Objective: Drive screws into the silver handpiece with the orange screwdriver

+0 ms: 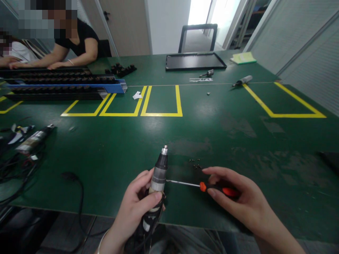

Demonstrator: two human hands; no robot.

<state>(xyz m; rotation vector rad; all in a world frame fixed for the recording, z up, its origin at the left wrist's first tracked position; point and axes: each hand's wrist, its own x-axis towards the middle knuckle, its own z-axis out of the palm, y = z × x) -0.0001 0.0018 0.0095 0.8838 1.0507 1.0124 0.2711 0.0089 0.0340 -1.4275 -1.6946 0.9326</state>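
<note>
My left hand (140, 199) is wrapped round the body of an electric screwdriver (159, 173), its metal nose tilted up and away from me. In my right hand (238, 195) is a hand screwdriver (203, 187) with a red and black handle, thumb against the grip and index finger lifted off it. Its thin shaft points left, and the tip meets the side of the electric screwdriver's grey collar, or comes very close to it. Just beyond my right fingertips lie several small screws (197, 166). The lower end of the electric screwdriver is partly hidden by my left hand.
Another electric screwdriver (33, 141) lies among black cables at left. A black plug (69, 176) rests near the front edge. Long black and blue rails (116, 88) stand before a co-worker (84, 42). Farther back are a black tray (196, 61) and a grey-handled tool (243, 81).
</note>
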